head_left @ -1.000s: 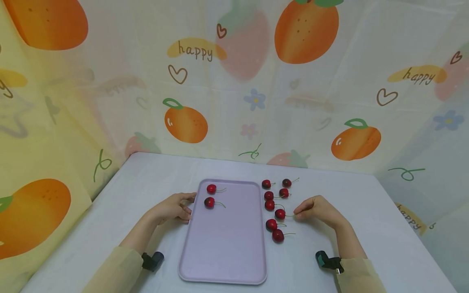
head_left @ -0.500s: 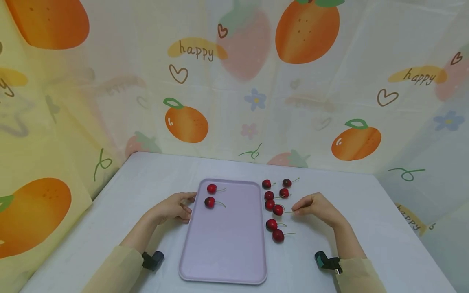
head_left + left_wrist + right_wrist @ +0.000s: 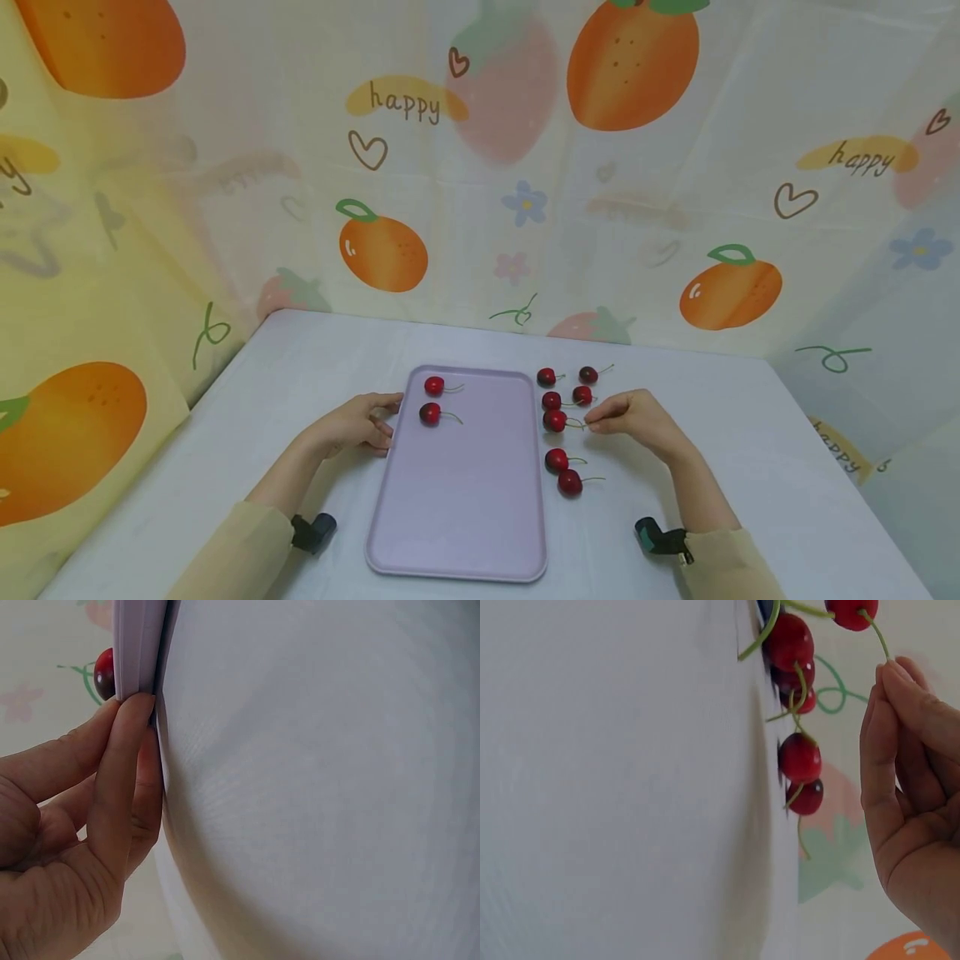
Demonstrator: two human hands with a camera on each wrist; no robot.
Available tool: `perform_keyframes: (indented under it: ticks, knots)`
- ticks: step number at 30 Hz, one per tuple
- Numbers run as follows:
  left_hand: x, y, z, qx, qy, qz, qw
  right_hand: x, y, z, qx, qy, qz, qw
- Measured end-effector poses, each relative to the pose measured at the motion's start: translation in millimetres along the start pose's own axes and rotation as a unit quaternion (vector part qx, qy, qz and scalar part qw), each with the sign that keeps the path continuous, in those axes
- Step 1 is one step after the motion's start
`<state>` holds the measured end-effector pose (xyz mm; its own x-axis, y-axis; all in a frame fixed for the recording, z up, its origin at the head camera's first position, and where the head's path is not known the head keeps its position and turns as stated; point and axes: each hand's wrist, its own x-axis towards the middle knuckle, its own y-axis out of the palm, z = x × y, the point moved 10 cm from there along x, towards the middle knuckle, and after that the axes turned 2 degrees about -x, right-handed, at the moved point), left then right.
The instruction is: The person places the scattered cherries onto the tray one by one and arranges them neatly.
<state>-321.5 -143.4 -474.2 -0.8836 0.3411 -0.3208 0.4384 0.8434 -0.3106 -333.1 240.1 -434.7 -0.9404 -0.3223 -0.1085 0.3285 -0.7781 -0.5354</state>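
Note:
My right hand pinches the thin green stem of a cherry between thumb and fingertips. In the right wrist view that cherry hangs clear of the table; in the head view it overlaps another cherry in the group right of the tray. At the left long edge of a lilac rectangular tray, my left hand holds the rim, thumb and finger against it in the left wrist view. On the tray's far left part lie two stemmed cherries, an upper cherry and a lower cherry.
Several loose cherries lie right of the tray, among them a far cherry and a near cherry. A white cloth covers the table. Behind it hangs a fruit-print curtain.
My right hand has moved left and away from me, drawing the cherry by its stem toward the tray over the other cherries. My left hand and the tray have stayed put.

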Motion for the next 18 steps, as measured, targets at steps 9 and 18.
perform_keyframes:
  ticks: [9, 18]
  knots:
    - [-0.5, 0.0, 0.2, 0.0, -0.002, -0.001, 1.0, 2.9, 14, 19, -0.003, -0.006, 0.0, 1.0]
    - [-0.2, 0.1, 0.5, -0.002, -0.004, -0.001, 1.0, 2.2, 28, 41, -0.008, -0.01, 0.003, 0.9999]
